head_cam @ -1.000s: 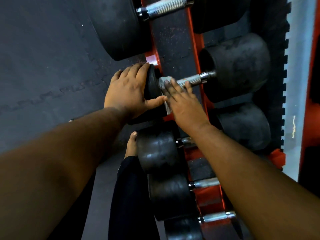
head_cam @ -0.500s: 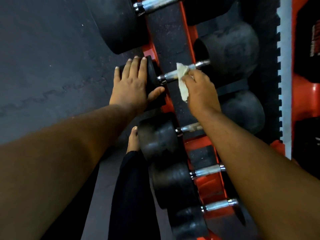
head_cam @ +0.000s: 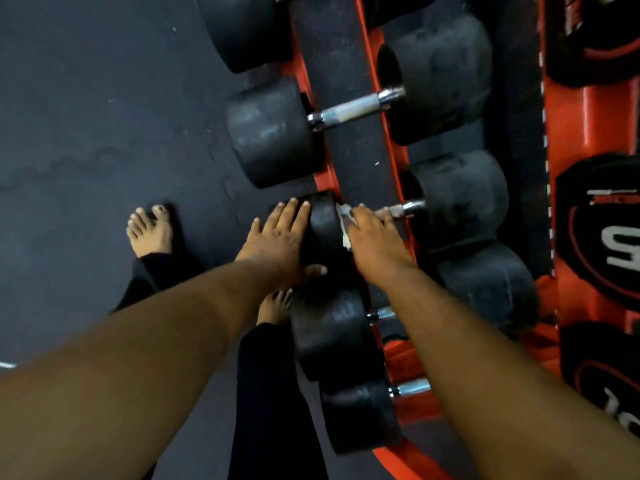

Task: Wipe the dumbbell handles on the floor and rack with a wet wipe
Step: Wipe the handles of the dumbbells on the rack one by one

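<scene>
Black dumbbells lie in a row on a red rack (head_cam: 391, 109). My left hand (head_cam: 277, 244) rests flat on the near head (head_cam: 323, 230) of one dumbbell, fingers straight, thumb against its lower side. My right hand (head_cam: 375, 240) grips that dumbbell's steel handle (head_cam: 405, 208) with a white wet wipe (head_cam: 345, 223) bunched under the fingers; most of the handle is hidden by the hand. The far head (head_cam: 460, 199) sits on the rack's right rail. The dumbbell above it shows its full bare handle (head_cam: 353, 109).
Two bare feet, one (head_cam: 150, 230) on the dark rubber floor (head_cam: 104, 116) at the left, one (head_cam: 275, 304) beside the rack. Smaller dumbbells (head_cam: 332, 334) lie below my hands. A second red rack with lettered weights (head_cam: 602, 237) stands at the right.
Both hands have moved from one dumbbell to the one below it in the row. The right hand with the wipe now covers that handle, and the camera has tilted so more floor shows.
</scene>
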Demonstrator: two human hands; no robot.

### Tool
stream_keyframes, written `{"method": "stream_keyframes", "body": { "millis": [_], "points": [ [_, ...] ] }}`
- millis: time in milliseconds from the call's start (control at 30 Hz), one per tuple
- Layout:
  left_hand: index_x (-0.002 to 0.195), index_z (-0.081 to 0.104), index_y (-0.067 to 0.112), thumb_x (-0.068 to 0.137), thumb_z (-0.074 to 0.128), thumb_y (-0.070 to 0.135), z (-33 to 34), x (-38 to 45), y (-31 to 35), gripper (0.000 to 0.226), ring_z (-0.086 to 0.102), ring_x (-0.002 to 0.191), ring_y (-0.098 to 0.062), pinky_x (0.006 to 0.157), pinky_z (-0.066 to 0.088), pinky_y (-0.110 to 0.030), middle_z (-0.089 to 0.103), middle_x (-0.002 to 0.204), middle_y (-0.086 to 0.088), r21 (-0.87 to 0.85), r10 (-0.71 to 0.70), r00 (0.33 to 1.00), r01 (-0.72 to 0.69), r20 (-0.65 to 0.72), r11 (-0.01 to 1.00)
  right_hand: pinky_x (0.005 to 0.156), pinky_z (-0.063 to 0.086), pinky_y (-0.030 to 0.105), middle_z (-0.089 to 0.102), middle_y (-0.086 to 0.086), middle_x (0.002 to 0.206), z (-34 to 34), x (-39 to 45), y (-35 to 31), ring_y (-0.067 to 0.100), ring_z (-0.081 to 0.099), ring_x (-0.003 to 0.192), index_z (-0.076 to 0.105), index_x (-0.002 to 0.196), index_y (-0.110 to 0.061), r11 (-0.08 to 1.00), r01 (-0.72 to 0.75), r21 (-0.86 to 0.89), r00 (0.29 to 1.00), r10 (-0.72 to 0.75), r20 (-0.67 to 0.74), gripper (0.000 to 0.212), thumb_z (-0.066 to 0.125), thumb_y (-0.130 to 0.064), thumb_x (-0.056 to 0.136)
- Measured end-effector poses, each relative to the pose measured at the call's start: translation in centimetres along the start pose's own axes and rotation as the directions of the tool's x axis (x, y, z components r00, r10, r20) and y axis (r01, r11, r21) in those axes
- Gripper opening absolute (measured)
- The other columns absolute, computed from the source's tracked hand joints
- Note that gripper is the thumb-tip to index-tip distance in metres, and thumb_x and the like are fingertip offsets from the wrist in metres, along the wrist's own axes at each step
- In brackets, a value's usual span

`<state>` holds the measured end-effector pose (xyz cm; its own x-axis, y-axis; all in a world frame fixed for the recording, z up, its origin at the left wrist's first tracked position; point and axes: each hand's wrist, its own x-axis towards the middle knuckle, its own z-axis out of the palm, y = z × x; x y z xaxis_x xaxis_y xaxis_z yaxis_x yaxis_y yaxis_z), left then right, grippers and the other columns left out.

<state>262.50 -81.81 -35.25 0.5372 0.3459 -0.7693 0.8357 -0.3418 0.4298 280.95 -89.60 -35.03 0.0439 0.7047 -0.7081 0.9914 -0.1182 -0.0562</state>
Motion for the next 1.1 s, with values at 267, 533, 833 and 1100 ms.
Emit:
{"method": "stream_keyframes", "body": {
  "millis": [267, 533, 833, 1100],
  "points": [
    [0.16, 0.002, 0.004, 0.047, 0.08, 0.085, 1.9, 2.7, 3.0, 0.16, 0.003, 0.157, -0.039, 0.123, 0.005, -0.068, 0.011, 0.168, -0.023, -0.018, -0.1, 0.974, 0.098, -0.204, 0.995, 0.122, 0.002, 0.061, 0.026, 0.019, 0.161, 1.6, 0.9, 0.3, 0.033, 0.014, 0.154, 0.027, 0.153, -0.006, 0.973, -0.009, -0.232, 1.0, 0.003, -0.025, 0.066, 0.049, -0.026, 0.094],
    [0.161, 0.008, 0.011, 0.045, 0.083, 0.083, 2.7, 3.2, 2.0, 0.156, 0.019, 0.154, -0.041, 0.123, 0.015, -0.065, 0.025, 0.163, -0.023, 0.011, -0.011, 0.957, 0.014, -0.291, 1.0, 0.121, 0.011, 0.062, 0.06, 0.01, 0.12, 2.6, 3.2, 0.4, 0.032, 0.052, 0.122, 0.055, 0.127, -0.016, 0.977, -0.07, -0.199, 0.993, 0.05, -0.104, 0.034, 0.045, -0.014, 0.095],
    [0.161, 0.012, 0.013, 0.044, 0.081, 0.086, 2.7, 2.9, 1.8, 0.154, 0.023, 0.152, -0.041, 0.123, 0.016, -0.064, 0.027, 0.162, -0.023, 0.02, 0.011, 0.944, -0.005, -0.33, 1.0, 0.118, 0.011, 0.069, 0.065, 0.006, 0.108, 1.6, 3.6, 0.2, 0.029, 0.06, 0.11, 0.064, 0.113, -0.021, 0.949, -0.112, -0.294, 0.991, 0.086, -0.099, 0.025, 0.046, -0.016, 0.096],
    [0.162, 0.011, 0.014, 0.047, 0.082, 0.083, 2.2, 2.6, 2.3, 0.152, 0.019, 0.154, -0.04, 0.125, 0.013, -0.062, 0.023, 0.165, -0.022, 0.019, -0.001, 0.953, 0.007, -0.303, 1.0, 0.113, 0.001, 0.078, 0.037, 0.013, 0.152, 4.0, -0.2, 2.1, 0.033, 0.026, 0.148, 0.031, 0.152, -0.013, 0.958, -0.111, -0.263, 0.986, 0.075, -0.146, 0.059, 0.034, -0.016, 0.093]
  ]
}}
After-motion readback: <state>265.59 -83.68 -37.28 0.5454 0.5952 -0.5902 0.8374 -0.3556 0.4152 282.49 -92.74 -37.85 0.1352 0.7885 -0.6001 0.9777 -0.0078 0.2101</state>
